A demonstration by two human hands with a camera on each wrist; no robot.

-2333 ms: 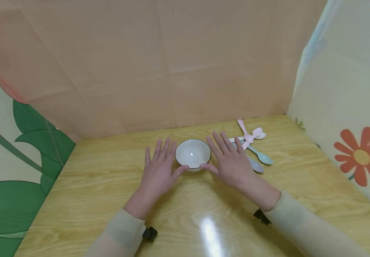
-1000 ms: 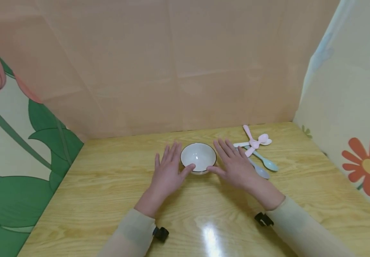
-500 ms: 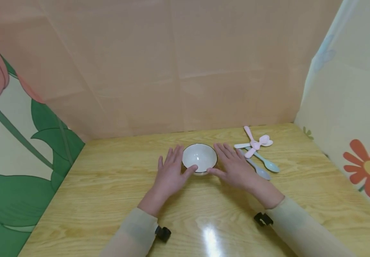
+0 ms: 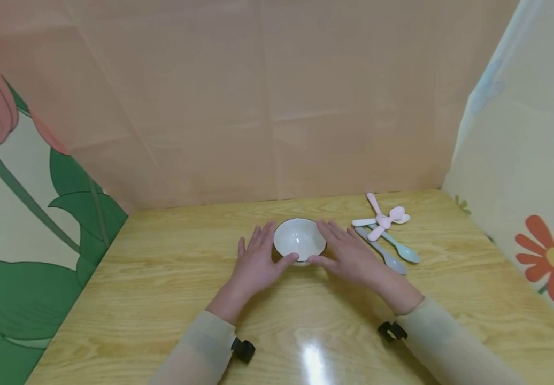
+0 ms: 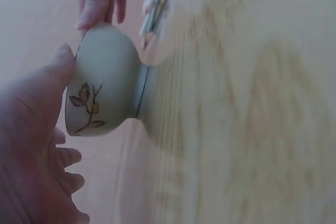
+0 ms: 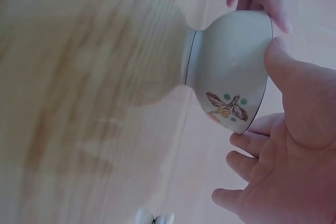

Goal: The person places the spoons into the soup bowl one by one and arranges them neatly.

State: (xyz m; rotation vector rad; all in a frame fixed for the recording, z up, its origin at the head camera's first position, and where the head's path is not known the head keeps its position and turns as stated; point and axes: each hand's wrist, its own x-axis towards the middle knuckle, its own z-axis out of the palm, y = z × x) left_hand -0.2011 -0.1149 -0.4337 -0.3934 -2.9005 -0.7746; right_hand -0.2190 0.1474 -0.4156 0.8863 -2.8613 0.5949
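1. Your left hand (image 4: 256, 263) and right hand (image 4: 351, 255) lie on the tabletop (image 4: 161, 299), one on each side of the bowl (image 4: 299, 240).
2. The bowl is small and white, dark-rimmed, with a leaf sprig painted outside, standing upright mid-tabletop.
3. Your grip is open: fingers straight, both thumbs touching the bowl's wall.
4. Spoons (image 4: 386, 235) lie beyond your right hand.

The bowl (image 4: 299, 239) is flanked by the left hand (image 4: 256, 262) at nine o'clock and the right hand (image 4: 348, 254) at three. Spoons (image 4: 386, 235) clutter the table (image 4: 152, 278) at two o'clock, just beside the right hand. Bare table lies open at six and nine o'clock; walls (image 4: 267, 107) close twelve and three.
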